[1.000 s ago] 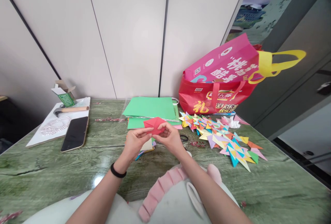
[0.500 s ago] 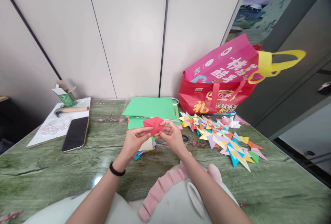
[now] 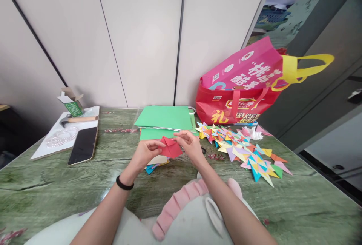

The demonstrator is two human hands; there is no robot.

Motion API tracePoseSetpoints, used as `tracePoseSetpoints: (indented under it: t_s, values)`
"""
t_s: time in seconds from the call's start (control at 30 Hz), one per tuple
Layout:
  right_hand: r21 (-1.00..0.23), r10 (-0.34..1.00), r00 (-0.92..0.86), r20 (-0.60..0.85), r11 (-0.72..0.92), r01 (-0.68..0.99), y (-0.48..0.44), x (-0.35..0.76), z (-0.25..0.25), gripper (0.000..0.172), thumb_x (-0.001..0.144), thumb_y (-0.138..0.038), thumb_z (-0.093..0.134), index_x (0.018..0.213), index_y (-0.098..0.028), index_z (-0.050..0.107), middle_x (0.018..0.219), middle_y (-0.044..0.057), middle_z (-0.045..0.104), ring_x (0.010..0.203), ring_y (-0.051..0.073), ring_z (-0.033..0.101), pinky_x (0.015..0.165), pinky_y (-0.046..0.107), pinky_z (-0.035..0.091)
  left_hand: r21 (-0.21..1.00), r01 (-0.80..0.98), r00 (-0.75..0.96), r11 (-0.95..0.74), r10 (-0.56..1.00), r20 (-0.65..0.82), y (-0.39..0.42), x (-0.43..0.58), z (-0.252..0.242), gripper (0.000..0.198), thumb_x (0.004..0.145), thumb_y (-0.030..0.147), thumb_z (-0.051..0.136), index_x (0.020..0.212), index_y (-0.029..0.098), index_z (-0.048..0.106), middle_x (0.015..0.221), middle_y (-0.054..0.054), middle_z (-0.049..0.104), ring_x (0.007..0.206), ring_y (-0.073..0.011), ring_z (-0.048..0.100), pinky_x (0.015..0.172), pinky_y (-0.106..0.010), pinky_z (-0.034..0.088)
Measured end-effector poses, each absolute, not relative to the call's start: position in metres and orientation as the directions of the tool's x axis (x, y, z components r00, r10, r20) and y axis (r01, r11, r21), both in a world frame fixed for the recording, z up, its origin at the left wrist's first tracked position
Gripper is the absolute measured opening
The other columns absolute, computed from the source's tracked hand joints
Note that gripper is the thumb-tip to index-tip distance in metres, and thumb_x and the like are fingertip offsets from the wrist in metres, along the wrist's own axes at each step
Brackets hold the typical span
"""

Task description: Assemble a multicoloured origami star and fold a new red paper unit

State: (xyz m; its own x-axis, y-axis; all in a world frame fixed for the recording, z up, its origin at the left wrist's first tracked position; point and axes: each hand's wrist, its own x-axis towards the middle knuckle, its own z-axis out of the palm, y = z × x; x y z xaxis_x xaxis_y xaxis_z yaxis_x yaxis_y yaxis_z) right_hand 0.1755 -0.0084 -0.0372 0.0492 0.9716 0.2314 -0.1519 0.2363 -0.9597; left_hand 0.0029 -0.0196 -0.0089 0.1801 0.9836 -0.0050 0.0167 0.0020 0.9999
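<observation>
A small folded red paper (image 3: 172,150) is held above the table, with a raised flap along its upper edge. My left hand (image 3: 146,153) pinches its left side between thumb and fingers. At its upper right corner, my right hand (image 3: 190,145) has curled fingers and thumb on the paper. Beneath the hands lies a small stack of coloured paper squares (image 3: 158,160). Green sheets (image 3: 165,117) are piled just behind them.
Many folded colourful paper pieces (image 3: 237,145) spread to the right, before a red bag (image 3: 243,105). On the left are a phone (image 3: 83,145), a hammer (image 3: 82,119), beads (image 3: 61,137) and a small box (image 3: 72,103). A plush toy (image 3: 192,214) fills the near edge.
The red paper has turned and moved slightly lower, and its flap now stands up. My right fingers have shifted to its upper right corner.
</observation>
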Motion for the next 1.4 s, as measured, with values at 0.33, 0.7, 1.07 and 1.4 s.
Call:
tracePoseSetpoints:
  t_s: [0.33,0.7,1.07,1.4]
  values:
    - [-0.974,0.973,-0.065,0.219,0.215,-0.069,-0.014,0.172,-0.044,0.014,0.064,-0.027,0.064,0.074,-0.017,0.065,0.076,0.003,0.068,0.068,0.016,0.061,0.062,0.027,0.048,0.982,-0.153,0.034,-0.107,0.993,0.113,-0.019,0.002,-0.013,0.034,0.058,0.027,0.075,0.088,0.013,0.069,0.102,-0.012,0.068,0.082,-0.0220,0.065,0.070,-0.031,0.052]
    - [-0.959,0.957,-0.161,0.243,0.211,-0.191,-0.015,0.168,-0.044,0.021,0.065,-0.018,0.055,0.083,-0.019,0.065,0.076,0.000,0.067,0.074,0.016,0.063,0.072,0.033,0.052,0.965,-0.255,0.053,-0.054,0.996,0.069,-0.019,0.008,-0.023,0.030,0.058,0.029,0.074,0.084,0.013,0.070,0.078,-0.007,0.072,0.064,-0.0142,0.062,0.059,-0.024,0.048]
    - [-0.958,0.943,-0.171,0.286,0.288,-0.014,-0.017,0.169,-0.040,0.027,0.055,-0.025,0.073,0.080,-0.017,0.065,0.088,0.005,0.065,0.079,0.018,0.061,0.065,0.029,0.052,0.958,-0.281,0.101,-0.062,0.990,0.093,-0.021,0.009,-0.017,0.035,0.057,0.026,0.076,0.088,0.013,0.069,0.088,-0.011,0.071,0.075,-0.0193,0.064,0.066,-0.028,0.049]
    - [-0.937,0.915,-0.244,0.323,0.345,0.054,-0.017,0.175,-0.039,0.024,0.058,-0.026,0.072,0.080,-0.018,0.066,0.087,0.003,0.057,0.079,0.015,0.057,0.062,0.025,0.051,0.967,-0.253,0.127,-0.039,0.989,0.073,-0.022,0.009,-0.015,0.038,0.058,0.022,0.074,0.094,0.012,0.068,0.089,-0.010,0.071,0.076,-0.0198,0.064,0.066,-0.029,0.050]
